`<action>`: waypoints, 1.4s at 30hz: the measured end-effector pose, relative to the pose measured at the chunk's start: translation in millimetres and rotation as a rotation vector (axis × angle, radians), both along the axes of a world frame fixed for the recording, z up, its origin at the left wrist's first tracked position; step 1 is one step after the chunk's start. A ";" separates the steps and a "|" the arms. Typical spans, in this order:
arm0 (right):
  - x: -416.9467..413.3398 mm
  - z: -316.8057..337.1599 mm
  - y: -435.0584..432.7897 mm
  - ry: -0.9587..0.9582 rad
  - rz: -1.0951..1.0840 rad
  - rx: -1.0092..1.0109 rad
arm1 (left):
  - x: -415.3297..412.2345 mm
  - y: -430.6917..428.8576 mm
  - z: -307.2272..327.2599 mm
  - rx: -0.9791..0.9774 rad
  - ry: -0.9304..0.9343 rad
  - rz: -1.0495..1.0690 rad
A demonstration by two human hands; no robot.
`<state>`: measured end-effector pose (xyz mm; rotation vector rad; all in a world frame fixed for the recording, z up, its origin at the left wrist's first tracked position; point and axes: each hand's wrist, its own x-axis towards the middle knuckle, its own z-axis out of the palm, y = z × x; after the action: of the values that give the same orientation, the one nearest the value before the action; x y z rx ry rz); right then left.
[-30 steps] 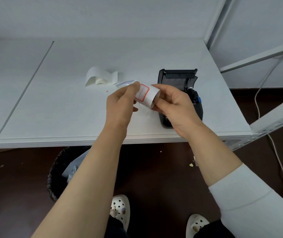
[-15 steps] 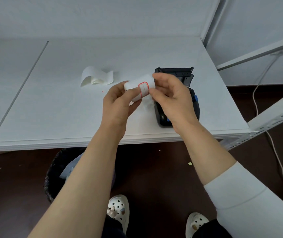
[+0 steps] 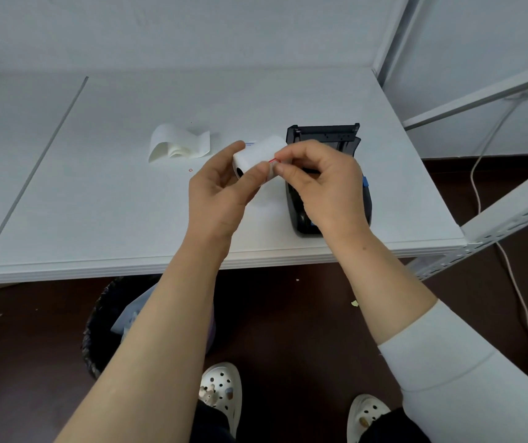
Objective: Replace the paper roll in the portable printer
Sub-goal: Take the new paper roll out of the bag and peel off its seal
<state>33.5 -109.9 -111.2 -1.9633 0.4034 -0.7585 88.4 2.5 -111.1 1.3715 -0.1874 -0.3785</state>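
Observation:
A white paper roll [image 3: 261, 153] with a dark core hole is held above the table, just left of the black portable printer [image 3: 326, 137]. My left hand [image 3: 221, 193] grips the roll from below and the side. My right hand [image 3: 323, 183] pinches a red-edged sticker tab [image 3: 273, 160] at the roll's front edge with thumb and forefinger. The printer's lid stands open at the back; my right hand hides most of its body. A blue part [image 3: 365, 181] shows on its right side.
A loose curl of used white paper [image 3: 176, 145] lies on the white table [image 3: 96, 199] to the left. A tiny red scrap [image 3: 191, 170] lies near it. A black waste bin [image 3: 102, 327] stands under the table edge. A shelf frame [image 3: 480, 94] and a cable [image 3: 477, 174] are at the right.
The roll has been turned in my hands, so the red-framed label is now mostly out of sight. My right fingers have closed on the sticker tab at its edge.

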 end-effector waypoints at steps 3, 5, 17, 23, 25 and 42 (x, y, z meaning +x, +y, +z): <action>-0.5 0.8 0.2 0.009 -0.003 -0.041 | 0.3 0.0 -1.6 0.014 -0.006 0.016; -0.4 1.0 -0.1 0.017 -0.002 -0.040 | 1.1 0.3 -3.1 0.030 -0.017 0.026; 0.0 4.0 -9.4 0.106 0.081 0.009 | 6.0 1.6 -11.2 0.115 -0.107 0.016; -1.5 8.4 -11.0 0.158 0.130 -0.014 | 7.1 3.7 -11.2 0.116 -0.101 0.001; -1.5 7.7 -11.1 0.159 0.123 0.004 | 7.0 3.9 -11.0 0.107 -0.096 -0.004; -3.0 4.4 -13.0 0.113 0.034 -0.402 | 4.8 4.9 -5.7 0.125 -0.096 -0.014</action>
<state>30.5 -122.9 -106.9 -2.3907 0.2989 -0.7516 93.2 7.3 -116.8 1.5134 -0.2567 -0.3409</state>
